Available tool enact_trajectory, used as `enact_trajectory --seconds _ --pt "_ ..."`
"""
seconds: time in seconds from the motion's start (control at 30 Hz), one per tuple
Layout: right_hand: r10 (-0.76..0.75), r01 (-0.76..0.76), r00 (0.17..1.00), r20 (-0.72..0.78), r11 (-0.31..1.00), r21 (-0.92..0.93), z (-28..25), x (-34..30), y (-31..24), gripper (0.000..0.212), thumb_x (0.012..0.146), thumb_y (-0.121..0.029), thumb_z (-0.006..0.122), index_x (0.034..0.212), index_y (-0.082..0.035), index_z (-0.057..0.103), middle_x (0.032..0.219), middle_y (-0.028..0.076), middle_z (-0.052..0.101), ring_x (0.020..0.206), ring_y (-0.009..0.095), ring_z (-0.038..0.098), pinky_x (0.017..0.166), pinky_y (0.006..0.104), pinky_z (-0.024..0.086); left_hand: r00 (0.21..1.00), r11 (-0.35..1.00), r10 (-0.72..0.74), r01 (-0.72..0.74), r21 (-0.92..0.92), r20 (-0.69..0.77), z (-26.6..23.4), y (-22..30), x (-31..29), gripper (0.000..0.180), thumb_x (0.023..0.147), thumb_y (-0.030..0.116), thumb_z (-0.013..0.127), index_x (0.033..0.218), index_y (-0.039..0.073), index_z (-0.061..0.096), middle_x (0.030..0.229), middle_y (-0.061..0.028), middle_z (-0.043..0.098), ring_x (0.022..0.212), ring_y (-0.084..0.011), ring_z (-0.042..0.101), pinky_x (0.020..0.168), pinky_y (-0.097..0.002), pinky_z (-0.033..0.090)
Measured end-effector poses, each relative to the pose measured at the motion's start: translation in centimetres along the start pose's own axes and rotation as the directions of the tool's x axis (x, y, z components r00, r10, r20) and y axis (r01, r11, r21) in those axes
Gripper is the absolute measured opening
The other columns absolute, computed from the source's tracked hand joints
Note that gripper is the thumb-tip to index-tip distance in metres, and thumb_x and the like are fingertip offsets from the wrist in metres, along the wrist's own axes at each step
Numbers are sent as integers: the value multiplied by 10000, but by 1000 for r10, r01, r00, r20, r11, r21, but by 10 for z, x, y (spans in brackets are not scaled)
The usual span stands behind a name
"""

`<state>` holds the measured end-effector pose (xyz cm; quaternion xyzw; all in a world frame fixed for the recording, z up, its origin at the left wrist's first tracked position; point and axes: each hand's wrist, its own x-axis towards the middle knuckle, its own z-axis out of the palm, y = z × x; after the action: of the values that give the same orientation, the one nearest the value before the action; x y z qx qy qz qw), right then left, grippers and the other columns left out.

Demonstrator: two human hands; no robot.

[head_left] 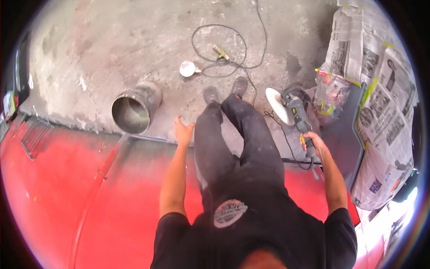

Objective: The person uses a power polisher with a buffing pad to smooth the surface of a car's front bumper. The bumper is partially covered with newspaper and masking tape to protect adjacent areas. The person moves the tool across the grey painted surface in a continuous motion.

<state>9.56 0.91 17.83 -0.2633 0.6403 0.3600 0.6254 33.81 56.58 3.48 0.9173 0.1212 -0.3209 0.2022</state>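
Note:
My right hand grips the rear handle of a grey and black angle polisher. A round white pad is fitted at the tool's far end, its face turned to the left. Its dark cord loops down from the handle and runs back along the floor. My left hand hangs free beside my left leg, thumb and fingers apart, with nothing in it. Nearest to it on the left is a wide, hollow metal cylinder, its mouth toward me.
Cable lies coiled beyond my shoes, with a yellowish connector on it. Near that sits a small white round container. Newspaper-masked bodywork and a grey panel stand at right. A red surface spreads behind me.

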Motion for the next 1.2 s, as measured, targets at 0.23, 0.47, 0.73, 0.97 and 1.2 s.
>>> enact_trajectory --seconds 0.23,0.47,0.73,0.97,1.2 --pt "2 14 995 -98 987 157 34 59 4 386 884 -284 627 1158 -17 576 826 121 670 559 182 608 512 327 542 978 908 207 -204 365 30 113 54 191 953 755 301 863 1533 81 358 1467 -302 392 1272 -487 481 1025 -559 449" --pt "28 22 982 -185 965 263 50 120 15 461 872 -277 629 1232 -2 546 826 133 678 518 193 606 501 317 540 753 575 608 -637 514 252 221 62 338 634 827 262 760 1401 95 550 1448 -215 477 1360 -411 438 1097 -596 376" --pt "122 -35 965 -234 938 346 63 131 28 492 831 -241 651 1246 -1 540 818 155 677 513 214 613 481 338 548 713 313 621 -608 730 327 310 82 408 343 930 184 576 1259 103 630 1375 -184 552 1382 -383 453 1141 -657 310" --pt "112 -22 967 -228 931 364 73 127 29 484 820 -211 651 1236 13 547 808 165 680 514 220 625 482 341 558 567 95 641 -728 679 518 326 77 421 271 916 183 565 1152 90 663 1124 -145 623 1183 -350 570 1118 -683 314" --pt "51 30 973 -227 941 338 85 126 24 456 824 -197 642 1215 23 554 792 164 676 507 210 622 482 327 557 561 303 565 -823 481 604 274 106 419 154 917 116 563 1054 100 634 1055 -175 717 1002 -344 706 923 -501 517"
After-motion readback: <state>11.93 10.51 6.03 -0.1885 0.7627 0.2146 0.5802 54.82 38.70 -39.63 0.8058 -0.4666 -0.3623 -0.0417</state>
